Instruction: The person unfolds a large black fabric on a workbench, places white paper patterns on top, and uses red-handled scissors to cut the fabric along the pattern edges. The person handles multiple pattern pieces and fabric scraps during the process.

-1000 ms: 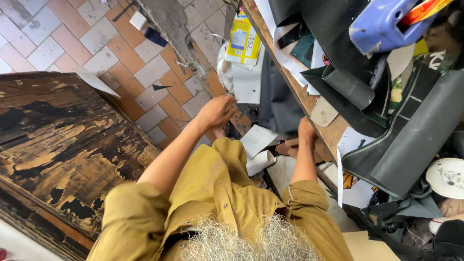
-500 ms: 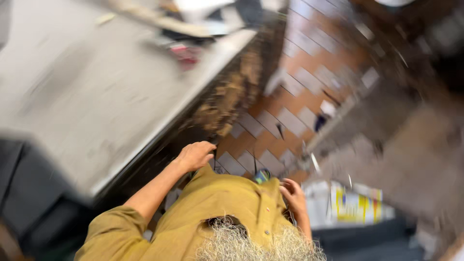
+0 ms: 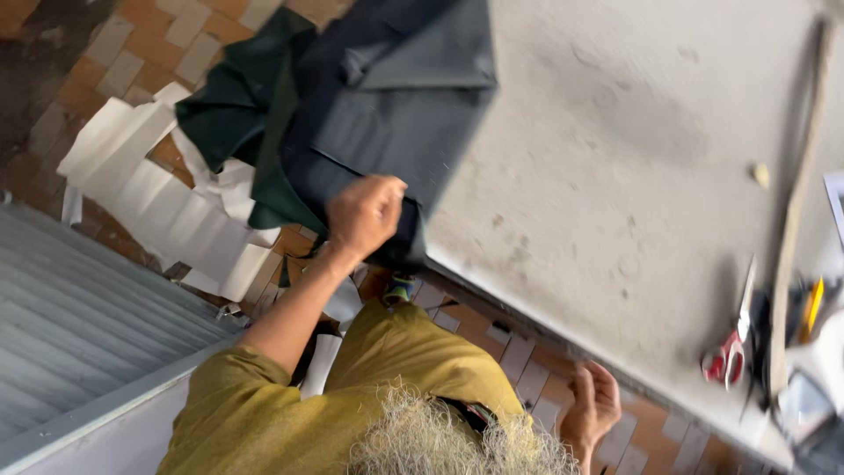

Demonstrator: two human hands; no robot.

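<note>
Over the near corner of the grey worktable (image 3: 615, 158), the left hand (image 3: 365, 214) is closed on the edge of a dark navy fabric piece (image 3: 396, 114). Fingers curled, knuckles toward the camera; grip looks firm, though the fingertips are hidden under the cloth. Fabric lies partly on the tabletop and partly hanging off its edge, folded over itself. Just beside it, a dark green fabric piece (image 3: 229, 105) droops toward the floor, touching or overlapping the navy one; cannot tell which lies on top.

Right hand (image 3: 592, 406) is well apart from the cloth, low at the table's front edge, fingers loosely bent, palm half open, holding nothing visible.

Around: white paper pattern sheets (image 3: 149, 189) spread over the tiled floor (image 3: 132, 53) below the fabrics. Corrugated grey panel (image 3: 79, 308) at the person's left. On the far end of the table, red-handled scissors (image 3: 728, 352) next to a long wooden ruler (image 3: 796, 211), plus a yellow pencil (image 3: 813, 308) and blurred clutter. A small pale lump (image 3: 761, 174) sits alone on the bare top. Mustard-yellow shirt (image 3: 352, 396) fills the lower view and hides the person's lap.
</note>
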